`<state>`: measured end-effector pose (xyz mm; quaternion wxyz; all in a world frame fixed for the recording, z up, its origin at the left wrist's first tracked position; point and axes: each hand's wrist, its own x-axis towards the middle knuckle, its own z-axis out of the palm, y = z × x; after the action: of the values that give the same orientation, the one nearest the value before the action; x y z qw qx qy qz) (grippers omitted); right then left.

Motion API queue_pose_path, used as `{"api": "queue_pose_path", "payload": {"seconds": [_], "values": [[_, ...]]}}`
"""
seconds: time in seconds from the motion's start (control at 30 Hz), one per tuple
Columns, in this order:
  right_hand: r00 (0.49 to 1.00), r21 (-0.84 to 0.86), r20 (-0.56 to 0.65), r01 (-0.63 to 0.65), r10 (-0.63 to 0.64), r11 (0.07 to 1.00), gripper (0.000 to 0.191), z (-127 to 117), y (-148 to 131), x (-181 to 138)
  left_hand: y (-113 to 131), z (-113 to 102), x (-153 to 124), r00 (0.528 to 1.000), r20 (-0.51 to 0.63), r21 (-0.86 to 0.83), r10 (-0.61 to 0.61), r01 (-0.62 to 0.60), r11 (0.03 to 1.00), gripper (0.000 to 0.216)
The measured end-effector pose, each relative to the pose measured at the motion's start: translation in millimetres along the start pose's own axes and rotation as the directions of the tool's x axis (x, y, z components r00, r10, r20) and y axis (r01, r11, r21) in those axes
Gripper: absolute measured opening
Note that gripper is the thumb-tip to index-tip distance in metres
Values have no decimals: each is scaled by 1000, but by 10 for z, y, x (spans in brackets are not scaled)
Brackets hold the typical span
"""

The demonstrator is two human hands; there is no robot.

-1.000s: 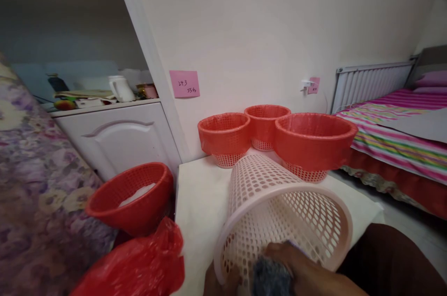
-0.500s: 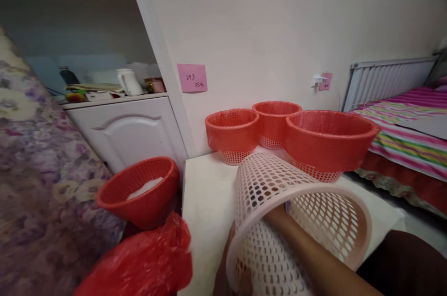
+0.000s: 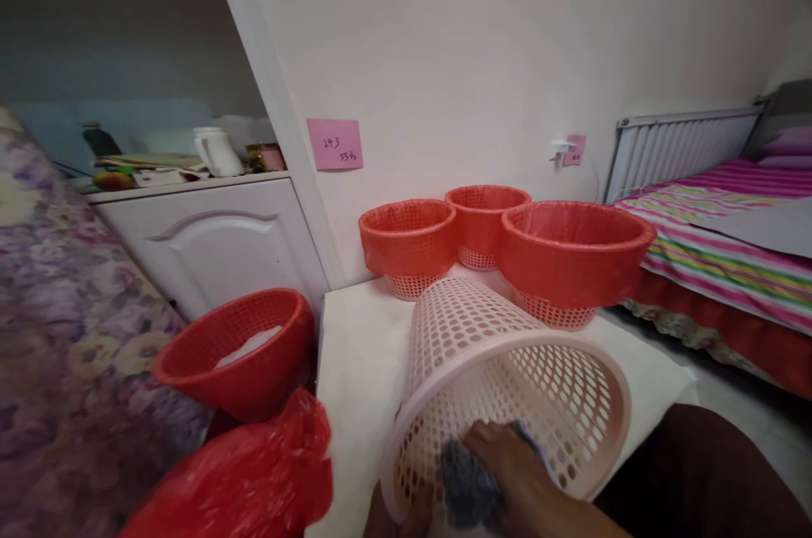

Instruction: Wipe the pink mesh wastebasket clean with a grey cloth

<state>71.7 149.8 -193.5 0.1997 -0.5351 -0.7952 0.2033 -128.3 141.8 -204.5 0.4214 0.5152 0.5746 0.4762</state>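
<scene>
Now the right hand point(image 3: 507, 470) sits inside the pale basket point(image 3: 501, 377), clenched on a grey cloth point(image 3: 466, 491) pressed to the lower wall. The basket lies tilted on the table point(image 3: 361, 352), mouth toward the camera. The left hand point(image 3: 406, 517) grips the rim from below, only fingers showing. Best, I'd judge, to keep that rim pinned and wipe firmly along the holes, turning the basket bit by bit, clear of the three red-lined baskets point(image 3: 574, 255) behind
</scene>
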Motion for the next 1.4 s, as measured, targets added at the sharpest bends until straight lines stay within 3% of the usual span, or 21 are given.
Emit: {"api": "queue_pose_path", "payload": {"seconds": [0.13,0.23,0.3,0.37,0.47,0.53,0.6,0.7,0.83,1.0,1.13,1.2,1.3,1.4], "values": [[990,127,102,82,-96,988,36,-54,-19,-287,-41,6,55,989,-58,34,133,-131,991,64],[987,228,52,136,-151,964,40,-217,18,-250,29,-26,102,984,-34,-33,177,-179,983,72],[988,246,-49,154,-146,957,44,-352,50,-76,113,-57,109,987,-56,-69,153,-156,985,71],[971,205,-227,117,-69,972,51,-473,83,201,190,-78,92,988,-88,-79,128,-135,988,69],[882,138,-456,-58,116,989,57,-562,138,683,222,-80,46,996,-7,-117,87,-87,989,63],[837,153,-508,-147,206,977,42,-531,175,950,178,-73,22,997,40,-89,69,-65,994,60],[826,170,-506,-188,249,967,32,-433,212,1126,113,-69,11,997,12,14,78,-78,997,56],[833,172,-476,-226,282,959,31,-232,277,1235,46,-60,19,994,-29,96,107,-104,990,53],[866,125,-416,-248,277,961,28,-94,365,1244,40,-30,47,994,44,-27,99,-98,995,58],[932,18,-313,-186,182,982,67,-146,300,1021,12,-36,62,996,57,-34,68,-66,997,61],[988,-45,-133,-89,83,995,52,-114,123,497,-24,-50,52,998,39,-52,44,-42,998,63],[997,-38,-72,-35,33,999,56,-82,36,173,-17,-34,45,999,32,-71,44,-41,997,60],[998,95,-20,69,-67,993,56,-89,-65,-237,31,12,41,996,23,-99,88,-86,991,55],[988,260,1,149,-154,954,33,-184,-101,-397,104,39,47,986,-20,-126,165,-166,978,62]]}}
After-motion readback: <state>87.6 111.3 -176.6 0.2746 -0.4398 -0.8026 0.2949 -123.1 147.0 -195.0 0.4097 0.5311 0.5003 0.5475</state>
